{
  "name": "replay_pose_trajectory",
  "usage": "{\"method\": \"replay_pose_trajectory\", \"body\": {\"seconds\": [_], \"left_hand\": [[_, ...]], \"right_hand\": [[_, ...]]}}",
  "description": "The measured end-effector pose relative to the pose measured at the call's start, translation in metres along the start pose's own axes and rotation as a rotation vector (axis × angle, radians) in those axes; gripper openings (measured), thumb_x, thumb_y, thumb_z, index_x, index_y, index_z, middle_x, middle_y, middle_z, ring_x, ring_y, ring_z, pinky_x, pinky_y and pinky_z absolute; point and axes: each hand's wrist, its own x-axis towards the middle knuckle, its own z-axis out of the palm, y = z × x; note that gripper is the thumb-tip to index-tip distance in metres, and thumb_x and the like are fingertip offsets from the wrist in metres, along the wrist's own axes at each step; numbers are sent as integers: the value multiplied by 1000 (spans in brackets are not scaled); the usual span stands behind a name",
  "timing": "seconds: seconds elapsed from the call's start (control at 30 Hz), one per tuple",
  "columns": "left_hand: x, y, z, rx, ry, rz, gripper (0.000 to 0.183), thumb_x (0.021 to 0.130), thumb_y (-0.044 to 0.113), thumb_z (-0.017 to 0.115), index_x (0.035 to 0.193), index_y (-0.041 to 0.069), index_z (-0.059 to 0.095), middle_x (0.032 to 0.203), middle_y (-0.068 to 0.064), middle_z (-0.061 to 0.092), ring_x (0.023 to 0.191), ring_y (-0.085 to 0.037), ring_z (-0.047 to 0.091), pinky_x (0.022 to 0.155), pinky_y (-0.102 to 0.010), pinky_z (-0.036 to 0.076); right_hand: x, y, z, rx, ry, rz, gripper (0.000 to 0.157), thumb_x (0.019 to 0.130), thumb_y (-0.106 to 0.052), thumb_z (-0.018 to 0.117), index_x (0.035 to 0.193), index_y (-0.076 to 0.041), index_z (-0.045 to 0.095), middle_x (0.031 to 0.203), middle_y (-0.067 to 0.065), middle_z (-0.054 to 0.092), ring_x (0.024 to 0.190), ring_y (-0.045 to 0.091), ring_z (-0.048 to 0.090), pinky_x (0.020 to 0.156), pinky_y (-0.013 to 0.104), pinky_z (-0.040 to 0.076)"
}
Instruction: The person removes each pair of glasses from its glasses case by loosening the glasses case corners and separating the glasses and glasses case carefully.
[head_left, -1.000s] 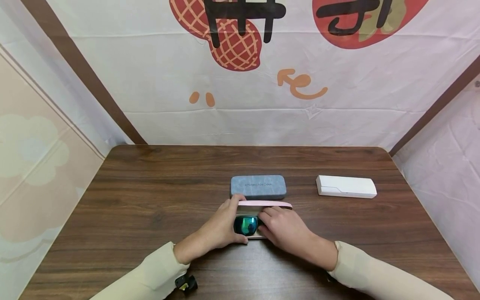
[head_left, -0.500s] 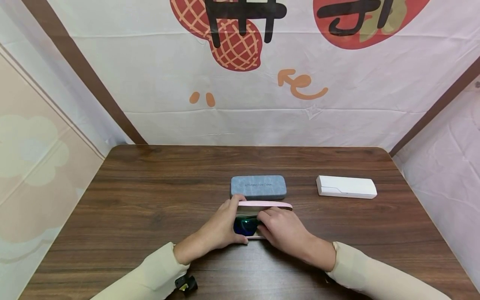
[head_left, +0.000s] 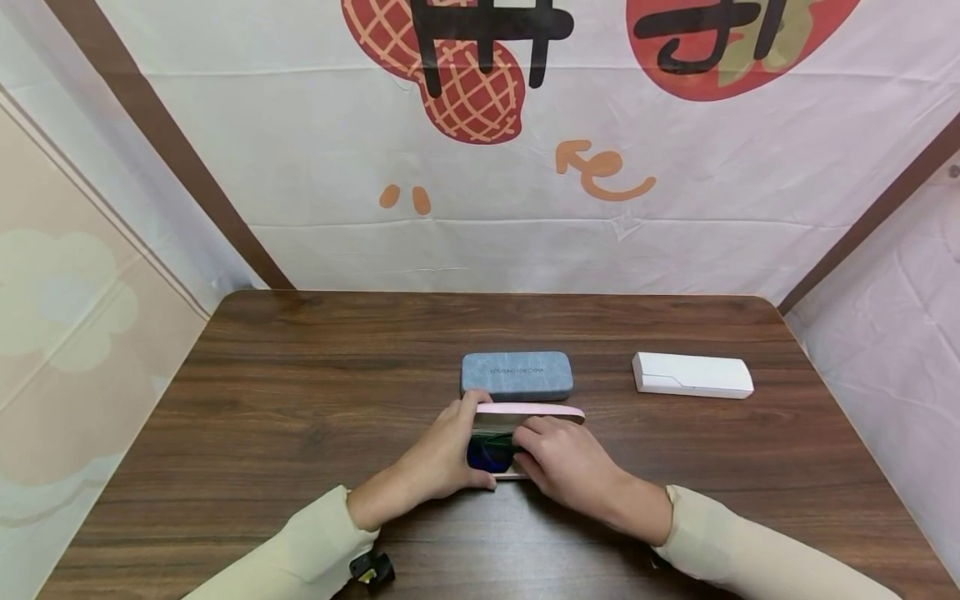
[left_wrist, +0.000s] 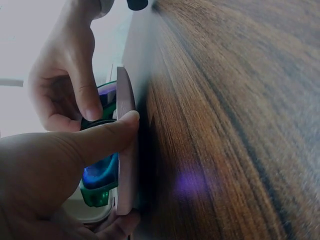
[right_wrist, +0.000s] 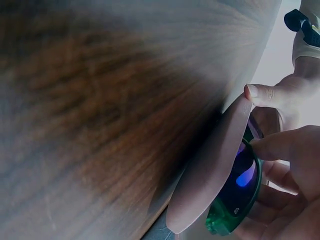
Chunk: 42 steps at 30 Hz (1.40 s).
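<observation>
A pink glasses case [head_left: 528, 408] lies with its lid raised near the middle of the table. My left hand [head_left: 442, 454] grips its left end, thumb on the front wall and fingers at the back by the lid. Sunglasses [right_wrist: 240, 185] with a green frame and dark mirrored lenses sit tilted at the case opening, partly above its front rim. My right hand [head_left: 570, 462] pinches them near the bridge between thumb and fingers. In the head view this hand hides their right lens and much of the case's inside.
Right behind the pink case lies a closed blue glasses case [head_left: 517, 375] with lettering on top. Farther right is a white oblong case [head_left: 692, 375]. All stand on a dark wooden table [head_left: 337, 358], with a printed cloth [head_left: 337, 150] hanging behind it.
The sunglasses have tilted: the visible lens went from bright green to dark blue. My right hand has shifted slightly left with them. My left hand and the case have stayed put.
</observation>
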Motion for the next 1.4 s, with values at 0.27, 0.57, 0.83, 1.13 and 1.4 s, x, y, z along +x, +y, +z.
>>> {"method": "replay_pose_trajectory", "body": {"seconds": [0.27,0.57,0.83,1.13,1.4], "left_hand": [[1,-1,1,-12,-2,13,95,64,16,99,137,7,39,119,-14,57,109,-28,54,92,-47,47],[2,0,-1,-23,0,12,94,64,16,99,136,8,39,120,-14,57,110,-28,54,94,-47,46],[3,1,-2,-21,-2,10,94,64,16,99,136,10,39,120,-14,58,112,-29,54,94,-48,46],[2,0,0,-20,-7,-6,95,64,17,99,138,10,38,118,-13,58,113,-29,54,96,-48,46],[1,-1,-1,-16,-19,-14,96,66,19,98,139,10,38,119,-13,58,112,-28,54,94,-49,47]], "right_hand": [[-1,1,-3,4,28,-25,12,87,-15,79,91,-13,68,86,-2,60,77,12,60,66,32,53],[-1,2,-14,-32,56,-35,14,86,-14,79,87,-13,65,84,-3,61,76,12,63,64,32,54],[-3,5,-26,1,16,21,18,83,-9,78,82,-14,61,79,-5,58,70,10,56,56,29,49],[-11,11,-30,33,-7,57,15,80,-9,74,83,-15,60,80,-8,61,71,8,55,60,30,51],[-18,11,-34,93,-39,96,15,83,-11,74,83,-17,60,79,-9,60,67,4,51,59,26,48]]}}
